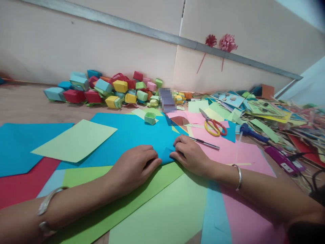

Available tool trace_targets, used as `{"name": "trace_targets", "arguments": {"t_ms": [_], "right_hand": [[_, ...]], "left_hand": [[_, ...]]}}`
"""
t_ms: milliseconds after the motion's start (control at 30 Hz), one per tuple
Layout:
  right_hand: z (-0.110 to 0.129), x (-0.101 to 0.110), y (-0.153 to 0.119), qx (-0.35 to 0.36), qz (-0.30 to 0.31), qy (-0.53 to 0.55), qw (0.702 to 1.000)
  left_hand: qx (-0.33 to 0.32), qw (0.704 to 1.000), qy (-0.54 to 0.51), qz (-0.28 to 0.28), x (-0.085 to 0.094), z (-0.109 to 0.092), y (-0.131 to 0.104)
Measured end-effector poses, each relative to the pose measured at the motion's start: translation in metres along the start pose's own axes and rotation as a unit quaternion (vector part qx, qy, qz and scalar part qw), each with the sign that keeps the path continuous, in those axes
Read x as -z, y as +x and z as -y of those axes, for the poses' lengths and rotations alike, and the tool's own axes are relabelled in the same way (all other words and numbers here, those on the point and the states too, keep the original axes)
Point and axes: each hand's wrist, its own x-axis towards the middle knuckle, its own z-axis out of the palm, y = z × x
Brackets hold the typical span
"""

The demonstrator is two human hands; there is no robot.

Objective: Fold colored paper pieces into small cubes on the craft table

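Observation:
A bright blue sheet of paper point(122, 132) lies in front of me over other coloured sheets. My left hand point(138, 166) rests at its near edge, fingers curled and thumb along the paper. My right hand point(189, 154) pinches the sheet's right corner, where a small flap appears folded over; the fingertips partly hide it. Just beyond the right hand lies a black-tipped pen point(207, 144). Scissors point(214, 126) with yellow and red handles rest on pink paper behind the pen. A small open green paper box point(150, 118) stands at the blue sheet's far edge.
Folded paper boxes point(120, 86) are heaped along the wall. A pale green sheet point(76, 140) lies at left. To the right are a blue glue gun point(254, 132), a purple power strip point(283, 159) with cables, and piled paper crafts point(266, 108). Paper flowers point(228, 43) hang on the wall rail.

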Motion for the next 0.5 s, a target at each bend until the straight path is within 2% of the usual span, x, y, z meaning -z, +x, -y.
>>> {"name": "trace_targets", "arguments": {"t_ms": [200,500], "right_hand": [[0.004,-0.0012,0.0043,-0.023,0.02,-0.058,0.998],[0.0051,0.0001,0.0069,-0.03,0.034,-0.044,0.998]], "left_hand": [[0.028,0.998,0.038,0.036,0.0013,-0.0076,0.0023],[0.066,0.994,0.06,0.061,0.0017,-0.0117,0.008]]}}
